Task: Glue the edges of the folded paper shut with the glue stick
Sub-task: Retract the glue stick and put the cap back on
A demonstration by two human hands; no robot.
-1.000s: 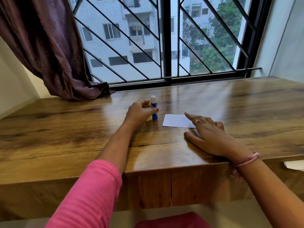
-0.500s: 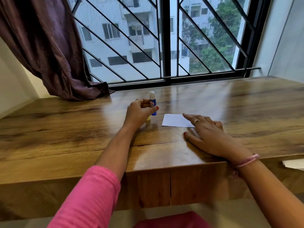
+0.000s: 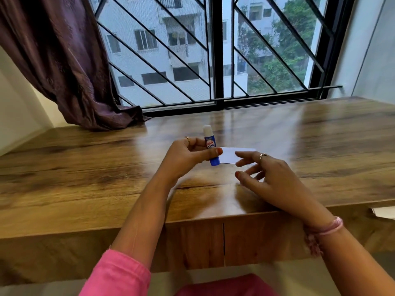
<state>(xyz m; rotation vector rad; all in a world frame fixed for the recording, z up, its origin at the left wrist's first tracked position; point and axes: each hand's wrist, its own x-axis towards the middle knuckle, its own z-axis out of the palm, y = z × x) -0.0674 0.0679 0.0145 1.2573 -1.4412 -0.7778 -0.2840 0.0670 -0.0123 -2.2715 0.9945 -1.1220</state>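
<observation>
The left hand (image 3: 188, 157) grips the capped glue stick (image 3: 211, 146) above the counter (image 3: 85, 167). Right hand (image 3: 269, 178) hovers, fingers loose, over the folded paper (image 3: 230, 153). No gluing looks started.

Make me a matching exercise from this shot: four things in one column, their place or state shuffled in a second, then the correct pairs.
Things
1. glue stick
2. folded paper
3. right hand
4. curtain

States
A. lying flat on the wooden table
B. hanging at the left of the window, its end bunched on the table
C. gripped upright in the left hand, white cap on
D. fingers spread, holding nothing, above the table

Pairs: 1-C, 2-A, 3-D, 4-B
</observation>
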